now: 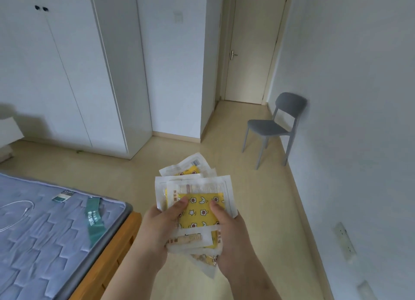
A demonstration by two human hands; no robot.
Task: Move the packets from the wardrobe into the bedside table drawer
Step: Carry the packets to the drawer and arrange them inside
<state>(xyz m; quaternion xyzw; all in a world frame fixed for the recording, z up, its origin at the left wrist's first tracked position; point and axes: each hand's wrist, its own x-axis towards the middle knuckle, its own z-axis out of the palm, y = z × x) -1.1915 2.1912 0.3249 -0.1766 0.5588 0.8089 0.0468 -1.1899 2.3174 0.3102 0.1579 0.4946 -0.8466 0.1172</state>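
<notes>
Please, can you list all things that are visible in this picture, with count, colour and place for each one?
packets: several, exact count unclear, clear with yellow print, fanned between both hands
wardrobe: one, white, doors shut, left
bed: one, grey-blue mattress on wooden frame, lower left
chair: one, grey, against right wall
door: one, cream, shut, far end
wall socket: one, white, low on right wall
left hand: holding packets
right hand: holding packets
</notes>
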